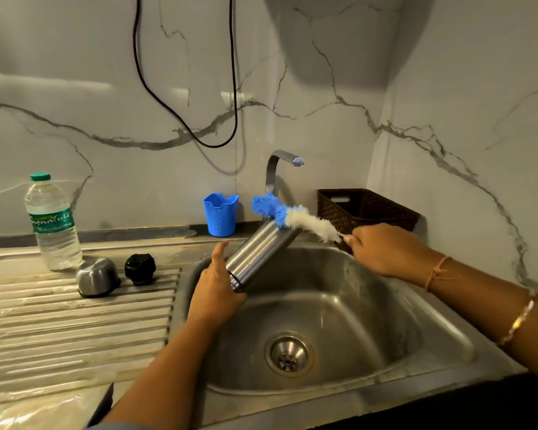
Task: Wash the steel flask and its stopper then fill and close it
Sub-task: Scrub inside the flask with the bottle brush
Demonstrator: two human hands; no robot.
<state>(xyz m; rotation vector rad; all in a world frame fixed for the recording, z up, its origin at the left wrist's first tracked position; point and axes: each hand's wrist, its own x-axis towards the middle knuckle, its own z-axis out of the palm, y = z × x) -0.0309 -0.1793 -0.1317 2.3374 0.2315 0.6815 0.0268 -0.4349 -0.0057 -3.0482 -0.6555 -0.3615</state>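
My left hand [216, 288] grips the steel flask [263, 251] near its lower end and holds it tilted over the sink [441, 324], its upper end pointing up and right. My right hand [382, 248] grips the handle of a bottle brush [292, 214] with blue and white bristles. The bristles lie across the flask's upper end, outside the flask. The black stopper [139, 269] and the steel cap [97, 276] sit on the drainboard [75, 324] to the left.
A plastic water bottle [52, 221] stands at the back left of the drainboard. A blue cup [221, 214] and a dark woven basket [367, 209] sit behind the sink, either side of the tap [281, 164]. No water runs. A black cable [230, 88] hangs on the wall.
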